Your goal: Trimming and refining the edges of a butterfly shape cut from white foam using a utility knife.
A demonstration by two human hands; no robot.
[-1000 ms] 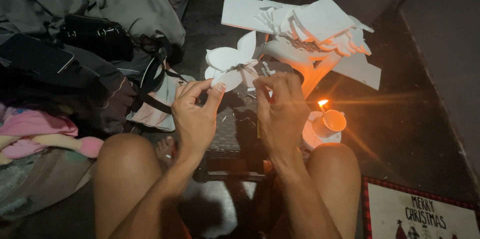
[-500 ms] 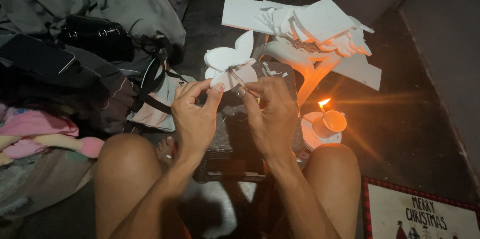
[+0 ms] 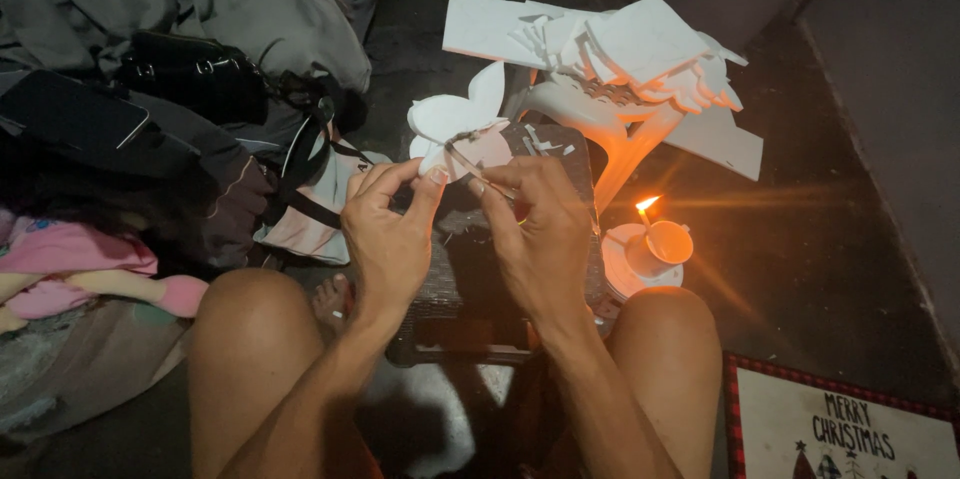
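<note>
Both hands pinch a thin wire: the left hand (image 3: 390, 234) and right hand (image 3: 535, 229) fit the wire (image 3: 475, 171) against a white foam cutout (image 3: 455, 129), so the next move likely calls for steady, fine pressing.

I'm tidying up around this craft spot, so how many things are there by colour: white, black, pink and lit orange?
White: 3 - butterfly-shaped foam cutout, pile of foam sheets, saucer
Black: 2 - handbag, phone
Pink: 1 - cloth
Orange: 1 - lit candle cup
Total: 7
</note>
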